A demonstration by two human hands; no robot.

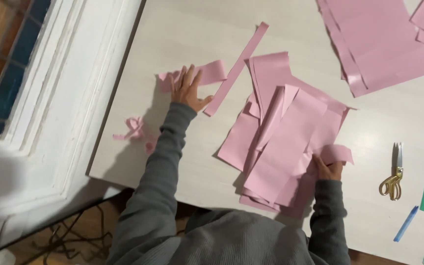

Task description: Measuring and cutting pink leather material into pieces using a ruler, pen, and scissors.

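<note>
Pressed flat with fingers spread, her left hand (pixel 187 91) pins a pink paper strip (pixel 204 73), while the right hand (pixel 328 169) pinches a pink scrap (pixel 338 153) at the paper pile (pixel 280 142). One pair of scissors (pixel 394 174) lies well apart.

Left hand (pixel 188 89) pressing flat on pink paper strip (pixel 199 74), right hand (pixel 328 169) pinching curled piece (pixel 338 153) beside pink paper pile (pixel 283 142), scissors (pixel 394 172) lying nearby

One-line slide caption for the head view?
Left hand flat on a curled pink paper strip; right hand pinches a sheet of the pink paper pile.
</note>
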